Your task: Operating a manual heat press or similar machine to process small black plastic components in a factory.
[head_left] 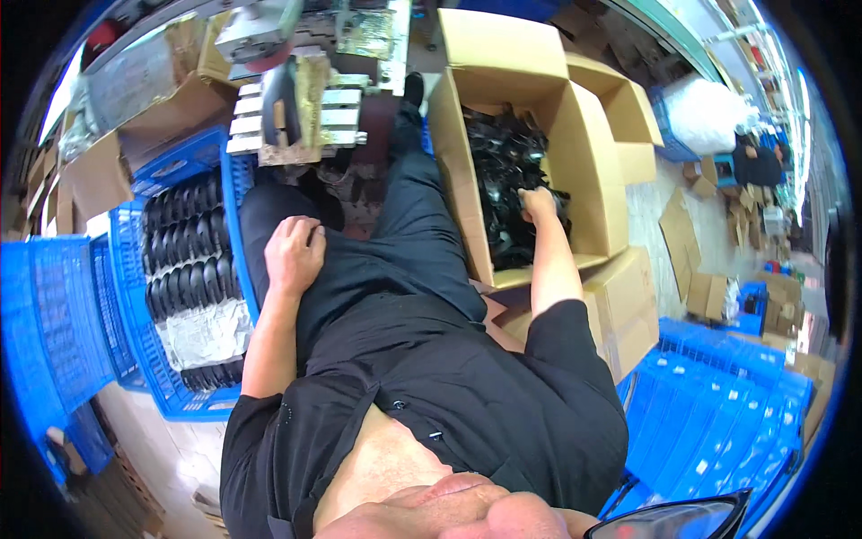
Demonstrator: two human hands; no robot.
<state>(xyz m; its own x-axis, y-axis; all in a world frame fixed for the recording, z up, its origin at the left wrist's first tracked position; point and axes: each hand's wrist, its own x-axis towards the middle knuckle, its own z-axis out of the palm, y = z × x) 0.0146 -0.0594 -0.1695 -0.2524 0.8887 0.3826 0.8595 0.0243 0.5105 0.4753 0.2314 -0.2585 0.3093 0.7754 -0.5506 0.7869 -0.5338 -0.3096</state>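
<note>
At 9 o'clock, on the far left, stands a pale blue crate. Just right of it, also at 9, a deeper blue crate holds rows of black curved parts, with a crumpled white sheet lying among the lower rows. Toward 11 o'clock a metal-slatted fixture carries a dark, elongated piece.

The left hand rests on the person's left thigh, toward 9 from the centre; its fingers are loosely bent and close together, and I cannot tell whether anything lies beneath them.

Between 1 and 2 o'clock an open cardboard box contains a jumbled heap of glossy black pieces. The right hand reaches into it at 2, over the heap, fingers curled; whether they pinch a piece I cannot tell. A closed carton sits beside the box, between 3 and 4. Further right are a white bag toward 2 and blue stacked crates at 4.
</note>
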